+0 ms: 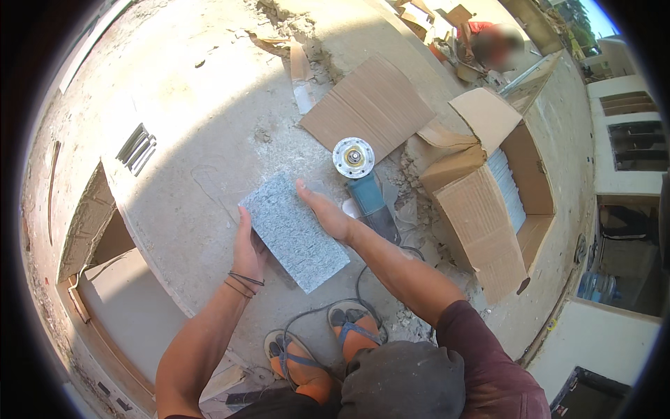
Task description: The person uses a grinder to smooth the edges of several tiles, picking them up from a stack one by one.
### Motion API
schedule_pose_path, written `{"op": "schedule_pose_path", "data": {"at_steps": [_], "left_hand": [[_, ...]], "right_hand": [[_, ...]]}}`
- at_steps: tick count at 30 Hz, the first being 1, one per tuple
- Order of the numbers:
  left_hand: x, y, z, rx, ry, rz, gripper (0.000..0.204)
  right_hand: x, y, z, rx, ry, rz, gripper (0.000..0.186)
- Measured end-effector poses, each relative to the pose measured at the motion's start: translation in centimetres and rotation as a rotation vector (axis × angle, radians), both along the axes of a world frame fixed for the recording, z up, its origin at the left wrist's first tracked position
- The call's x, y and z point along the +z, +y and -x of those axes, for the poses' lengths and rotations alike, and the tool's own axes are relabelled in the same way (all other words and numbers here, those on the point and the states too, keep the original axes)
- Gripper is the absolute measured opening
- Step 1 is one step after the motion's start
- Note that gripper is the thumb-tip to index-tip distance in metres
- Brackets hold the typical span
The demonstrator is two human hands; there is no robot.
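Observation:
With my left hand (246,248) on the left edge and my right hand (324,216) on the right edge, I hold a speckled grey-blue rectangular tile (283,230) above the dusty concrete. Both hands are closed on it, and some left fingers are hidden beneath. Just beyond my right hand lies a teal angle grinder (363,192), its round disc (353,157) facing up. Its dark cable (359,279) runs down around my sandalled feet.
An open cardboard box (481,230) of stacked tiles stands at right, a cardboard sheet (366,105) lies ahead. A person in red (478,35) crouches at top right. Narrow dark pieces (137,149) lie at left, near a framed recess (132,300). Rubble (426,325) is at lower right.

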State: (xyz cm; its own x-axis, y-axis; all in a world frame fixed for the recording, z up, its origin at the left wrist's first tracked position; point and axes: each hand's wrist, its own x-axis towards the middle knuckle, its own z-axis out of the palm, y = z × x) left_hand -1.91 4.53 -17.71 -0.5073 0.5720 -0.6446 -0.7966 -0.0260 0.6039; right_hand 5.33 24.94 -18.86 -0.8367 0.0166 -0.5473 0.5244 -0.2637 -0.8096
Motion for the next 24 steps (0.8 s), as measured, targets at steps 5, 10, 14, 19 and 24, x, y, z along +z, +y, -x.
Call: {"op": "schedule_pose_path", "data": {"at_steps": [5, 10, 14, 19, 24], "left_hand": [[0.5, 0.8, -0.1, -0.047, 0.043, -0.033, 0.082], [1.1, -1.3, 0.7, -0.228, -0.02, 0.18, 0.08], [3.1, -6.8, 5.1, -0.66, 0.209, 0.352, 0.049], [18.7, -9.3, 8.2, -0.68, 0.725, 0.289, 0.021], [31.1, -9.0, 4.4, -0.598, 0.824, -0.137, 0.011]], "right_hand": [[1.7, 0.3, -0.4, -0.036, 0.042, 0.122, 0.094], [3.4, 0.5, -2.1, -0.087, 0.073, -0.205, 0.093], [11.8, 2.0, -7.1, -0.136, 0.203, -0.679, 0.082], [23.9, 7.6, -14.7, -0.385, 0.259, -1.614, 0.06], [22.4, 10.3, -19.7, -0.423, -0.157, -1.671, 0.06]]}}
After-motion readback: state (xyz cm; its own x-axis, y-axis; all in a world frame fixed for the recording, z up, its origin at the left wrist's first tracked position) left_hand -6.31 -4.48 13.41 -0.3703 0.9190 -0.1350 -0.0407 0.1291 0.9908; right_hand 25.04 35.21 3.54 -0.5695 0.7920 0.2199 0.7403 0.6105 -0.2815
